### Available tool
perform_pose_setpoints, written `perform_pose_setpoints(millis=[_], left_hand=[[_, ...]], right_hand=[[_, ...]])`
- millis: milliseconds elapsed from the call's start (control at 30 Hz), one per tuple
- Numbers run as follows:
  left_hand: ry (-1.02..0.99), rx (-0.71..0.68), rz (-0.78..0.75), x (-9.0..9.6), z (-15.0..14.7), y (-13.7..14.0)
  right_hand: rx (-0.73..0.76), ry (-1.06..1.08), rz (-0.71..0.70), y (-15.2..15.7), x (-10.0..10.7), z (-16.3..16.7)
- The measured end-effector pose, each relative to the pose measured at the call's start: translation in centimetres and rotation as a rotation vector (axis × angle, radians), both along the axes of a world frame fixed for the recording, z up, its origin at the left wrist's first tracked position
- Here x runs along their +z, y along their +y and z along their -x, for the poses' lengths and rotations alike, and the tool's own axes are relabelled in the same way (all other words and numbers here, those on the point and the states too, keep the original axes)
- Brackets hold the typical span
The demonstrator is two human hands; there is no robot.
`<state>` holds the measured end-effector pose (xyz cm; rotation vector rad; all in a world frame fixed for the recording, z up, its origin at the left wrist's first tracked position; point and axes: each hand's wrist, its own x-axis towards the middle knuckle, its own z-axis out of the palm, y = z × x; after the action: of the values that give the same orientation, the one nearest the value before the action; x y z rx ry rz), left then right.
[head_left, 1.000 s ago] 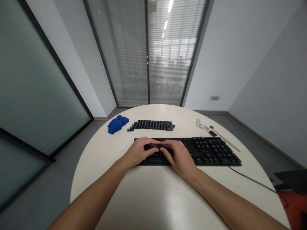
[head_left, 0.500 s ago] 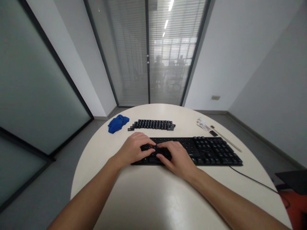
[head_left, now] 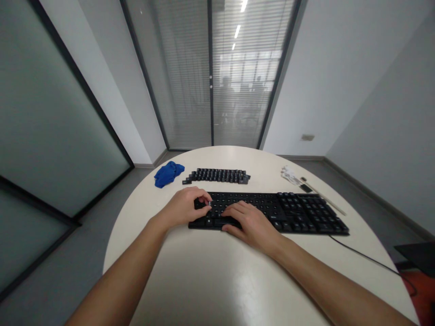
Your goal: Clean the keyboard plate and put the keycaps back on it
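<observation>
A black computer keyboard (head_left: 299, 213) lies across the round table. Its right-hand block and bottom row carry keycaps, while much of the left and middle shows bare key posts. My left hand (head_left: 186, 206) is over the keyboard's left end, thumb and forefinger pinched on a small keycap (head_left: 210, 203), mostly covered by the fingertips. My right hand (head_left: 249, 222) rests on the lower middle of the keyboard, holding nothing, thumb apart from the fingers. Behind the keyboard, detached black keycaps (head_left: 220, 175) are laid out in rows.
A crumpled blue cloth (head_left: 169, 174) lies at the back left of the table (head_left: 204, 280). At the back right are a small white heap (head_left: 288, 174), a small black piece (head_left: 306, 188) and a thin brush-like stick (head_left: 326, 199). The keyboard's cable (head_left: 367, 258) runs off the right edge.
My left hand has drawn away to the left from my right hand, with the keycap between thumb and forefinger. My right hand has stayed near its place, its thumb and fingers farther apart.
</observation>
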<state>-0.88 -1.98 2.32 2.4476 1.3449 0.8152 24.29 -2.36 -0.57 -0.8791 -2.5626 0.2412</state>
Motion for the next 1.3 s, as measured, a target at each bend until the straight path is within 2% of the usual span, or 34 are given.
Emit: perform_pose_setpoints(millis=[133,233,400,667,900,1300], left_hand=[[-0.048,-0.029,0.195,-0.8,1.2,0.7],[-0.049,-0.102,0.26,-1.2,1.5,1.0],[-0.056,-0.195,0.232,-1.4,1.7,1.2],[-0.066,-0.172,0.218,-1.8,1.7,1.5],[-0.08,-0.21,0.237,-1.7,1.6,1.6],[0.05,-0.179,0.159,-1.0,1.1,1.0]], right_hand=[[-0.012,0.009,-0.011,0.2,-0.2,0.0],[-0.009,0.013,-0.011,0.2,-0.3,0.0],[-0.013,-0.001,0.004,0.1,-0.1,0.0],[-0.016,0.004,-0.006,0.1,-0.1,0.0],[-0.029,-0.011,-0.036,-0.2,-0.2,0.2],[0.049,-0.053,-0.07,-0.9,-0.5,1.5]])
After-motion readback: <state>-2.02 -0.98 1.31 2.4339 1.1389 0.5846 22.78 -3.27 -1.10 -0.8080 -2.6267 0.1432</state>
